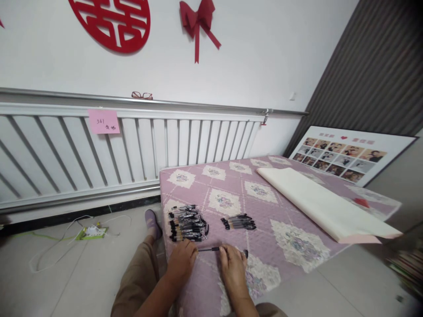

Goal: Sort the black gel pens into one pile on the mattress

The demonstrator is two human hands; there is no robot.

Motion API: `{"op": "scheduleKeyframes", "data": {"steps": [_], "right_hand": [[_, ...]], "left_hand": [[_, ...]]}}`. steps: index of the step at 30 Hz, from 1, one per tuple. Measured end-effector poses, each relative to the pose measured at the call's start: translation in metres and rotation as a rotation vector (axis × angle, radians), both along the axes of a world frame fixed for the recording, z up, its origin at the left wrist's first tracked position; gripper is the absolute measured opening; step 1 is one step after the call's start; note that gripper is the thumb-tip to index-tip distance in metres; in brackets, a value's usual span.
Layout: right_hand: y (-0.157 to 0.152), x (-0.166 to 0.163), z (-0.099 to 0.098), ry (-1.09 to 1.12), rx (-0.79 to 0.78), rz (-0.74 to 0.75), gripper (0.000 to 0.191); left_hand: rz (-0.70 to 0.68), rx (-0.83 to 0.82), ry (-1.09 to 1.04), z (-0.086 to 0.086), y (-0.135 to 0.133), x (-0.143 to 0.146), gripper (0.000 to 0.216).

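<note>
Both my hands rest on the near edge of a pink patterned bed cover [264,207]. My left hand [181,260] is curled and pinches one end of a thin black pen part [208,249]. My right hand [232,265] pinches its other end, and a small dark cap [246,253] shows at its far side. Just beyond my left hand lies a large pile of black and clear pens [187,223]. A smaller row of several black pens [239,221] lies beyond my right hand.
A rolled cream sheet [325,204] lies across the cover's right side, with a small red item [361,202] past it. A white radiator [132,149] with a pink note [103,121] lines the wall. A framed photo collage [346,156] leans at right. Cables and a green item [90,232] lie on the floor.
</note>
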State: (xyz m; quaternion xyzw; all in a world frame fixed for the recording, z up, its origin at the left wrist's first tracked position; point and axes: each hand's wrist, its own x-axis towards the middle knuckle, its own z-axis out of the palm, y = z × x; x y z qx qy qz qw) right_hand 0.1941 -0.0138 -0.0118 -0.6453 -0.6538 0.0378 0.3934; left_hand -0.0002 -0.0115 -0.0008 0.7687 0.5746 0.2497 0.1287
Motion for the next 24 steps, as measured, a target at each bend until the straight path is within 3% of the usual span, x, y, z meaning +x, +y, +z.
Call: {"op": "scheduleKeyframes", "data": {"steps": [3,12,24], "right_hand": [[-0.002,-0.001,0.003,-0.019,0.005,0.049,0.036],[-0.006,-0.008,0.013,-0.046,-0.095,0.382,0.022],[-0.003,-0.011,0.013,-0.024,-0.164,0.358,0.034]], "left_hand": [[-0.019,-0.012,0.054,0.001,-0.001,0.001,0.011],[-0.137,0.007,0.145,-0.002,-0.004,0.001,0.014],[-0.199,0.030,0.179,-0.004,-0.002,0.000,0.013]]}}
